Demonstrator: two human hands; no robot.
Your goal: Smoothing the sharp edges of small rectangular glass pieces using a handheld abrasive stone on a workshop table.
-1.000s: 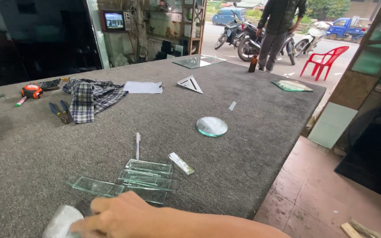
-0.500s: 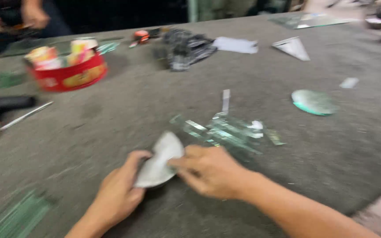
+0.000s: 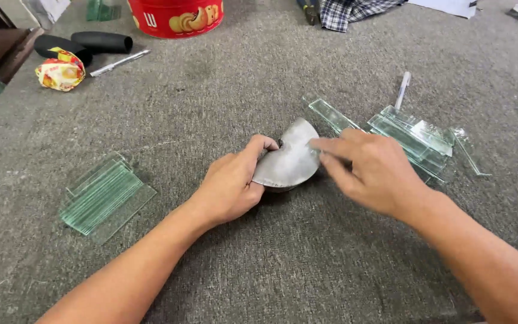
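Left hand: curling around the near-left edge of the glass piece, thumb on top by the notch, fingers tucked under, holding it pinched

Right hand: lying flat over the right edge of the glass piece, fingers stretched out and close together, fingertips pressing on its face; blurred, so I cannot tell whether the thumb is gripping underneath

Glass piece: a frosted grey crescent, sitting low on the felt table, between both hands, near the middle of the view

Strips, right: clear glass offcuts are lying in a loose fan just beyond the right hand, some overlapping, one long strip running close to the crescent's upper tip

Stack, left: greenish strips are lying piled on a pane, well apart from the left hand

Far edge: a red tin, a black tube, a wrapped bundle, a thin tool and a checked cloth are sitting well away

Doing it well, as I judge it: keeping the pinch on the flat faces rather than the cut rim, supporting the crescent from both ends so it is not flexing, moving slowly, and keeping the right wrist from dragging across the loose offcuts
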